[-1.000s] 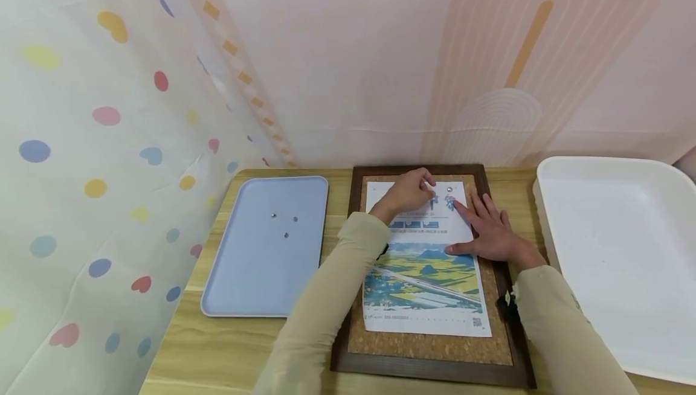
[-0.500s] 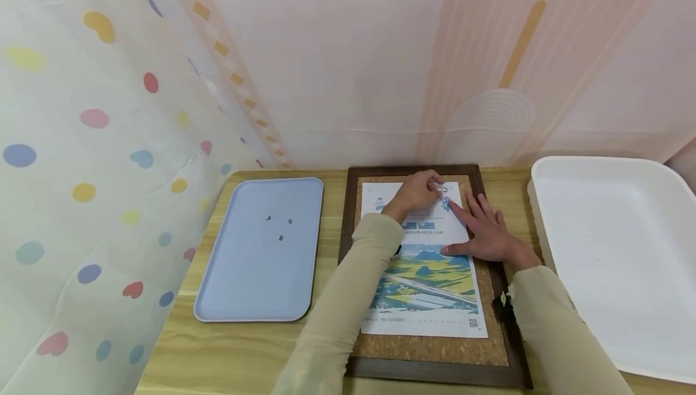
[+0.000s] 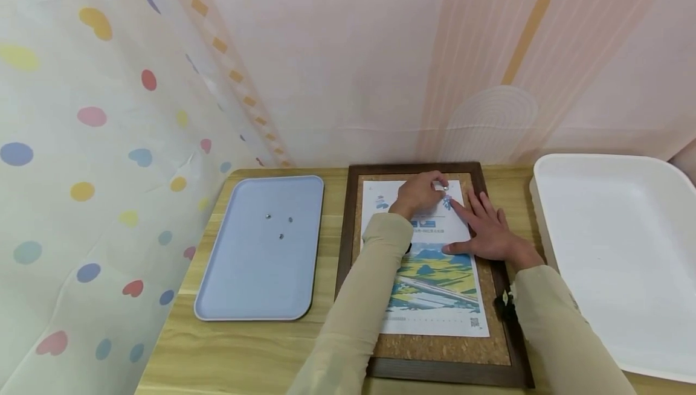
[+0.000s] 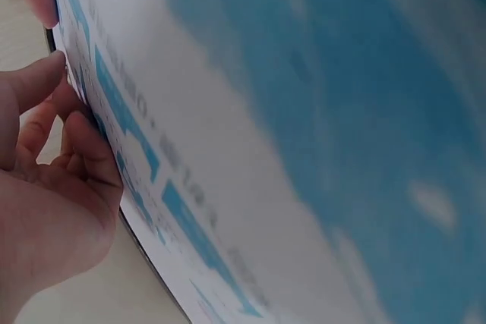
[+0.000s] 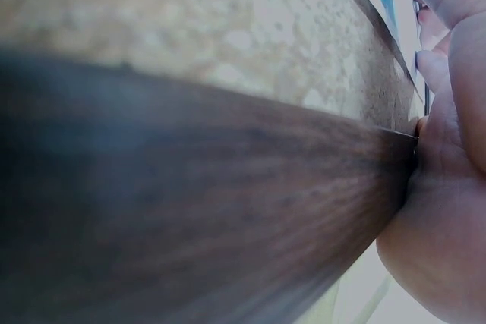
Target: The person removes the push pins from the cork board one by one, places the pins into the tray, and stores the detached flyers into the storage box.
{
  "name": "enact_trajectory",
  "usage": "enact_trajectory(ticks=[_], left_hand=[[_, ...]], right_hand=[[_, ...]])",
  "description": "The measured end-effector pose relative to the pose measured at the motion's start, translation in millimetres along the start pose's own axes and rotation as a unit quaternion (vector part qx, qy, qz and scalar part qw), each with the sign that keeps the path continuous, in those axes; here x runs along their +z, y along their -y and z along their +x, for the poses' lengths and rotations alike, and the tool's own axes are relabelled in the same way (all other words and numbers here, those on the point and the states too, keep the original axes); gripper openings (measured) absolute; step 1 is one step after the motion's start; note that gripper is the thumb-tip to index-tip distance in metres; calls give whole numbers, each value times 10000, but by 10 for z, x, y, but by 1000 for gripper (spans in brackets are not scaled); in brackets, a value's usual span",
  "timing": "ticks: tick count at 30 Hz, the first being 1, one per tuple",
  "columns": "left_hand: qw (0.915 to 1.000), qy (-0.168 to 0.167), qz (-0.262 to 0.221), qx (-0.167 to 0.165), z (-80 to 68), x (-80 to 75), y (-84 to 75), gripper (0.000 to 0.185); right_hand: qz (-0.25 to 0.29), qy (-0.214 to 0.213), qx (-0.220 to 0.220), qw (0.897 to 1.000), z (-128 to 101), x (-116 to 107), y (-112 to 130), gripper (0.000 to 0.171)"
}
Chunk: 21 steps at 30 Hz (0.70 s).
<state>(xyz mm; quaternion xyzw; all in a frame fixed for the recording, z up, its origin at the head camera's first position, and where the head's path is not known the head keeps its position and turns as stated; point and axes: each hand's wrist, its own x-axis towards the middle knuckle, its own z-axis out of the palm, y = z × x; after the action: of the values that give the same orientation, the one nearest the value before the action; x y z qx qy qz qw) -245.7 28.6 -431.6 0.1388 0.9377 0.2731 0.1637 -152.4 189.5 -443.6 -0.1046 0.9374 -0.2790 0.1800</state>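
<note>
A printed sheet of paper (image 3: 399, 325) with a blue and yellow landscape lies on a cork board (image 3: 429, 350) in a dark wooden frame (image 3: 451, 372). At the sheet's upper right corner sits a small silver push pin (image 3: 446, 188). My left hand (image 3: 421, 194) pinches it between thumb and index finger; in the left wrist view, those fingertips (image 4: 55, 66) meet close over the paper. My right hand (image 3: 491, 232) rests spread across the sheet's right edge and the frame, its thumb and index finger on the paper. In the right wrist view its palm lies against the frame.
To the left, a blue-grey tray (image 3: 255, 280) holds 3 small silver pins (image 3: 281, 236). A large white tray (image 3: 614, 250) stands on the right. All rest on a wooden table (image 3: 217, 353), with a patterned curtain (image 3: 348, 81) behind it.
My left hand has moved right across the top of the sheet, and its thumb and index finger have come round the push pin. The right hand has stayed in place.
</note>
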Motion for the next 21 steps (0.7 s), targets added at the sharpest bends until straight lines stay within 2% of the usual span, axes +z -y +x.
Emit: enact_trajectory(ticks=[13, 21], left_hand=[[9988, -323, 131, -339, 25, 100, -90, 11], [9985, -376, 200, -343, 12, 110, -106, 8]], right_hand=[[3, -3, 17, 10000, -16, -6, -17, 110], [-6, -10, -12, 10000, -23, -7, -20, 110]])
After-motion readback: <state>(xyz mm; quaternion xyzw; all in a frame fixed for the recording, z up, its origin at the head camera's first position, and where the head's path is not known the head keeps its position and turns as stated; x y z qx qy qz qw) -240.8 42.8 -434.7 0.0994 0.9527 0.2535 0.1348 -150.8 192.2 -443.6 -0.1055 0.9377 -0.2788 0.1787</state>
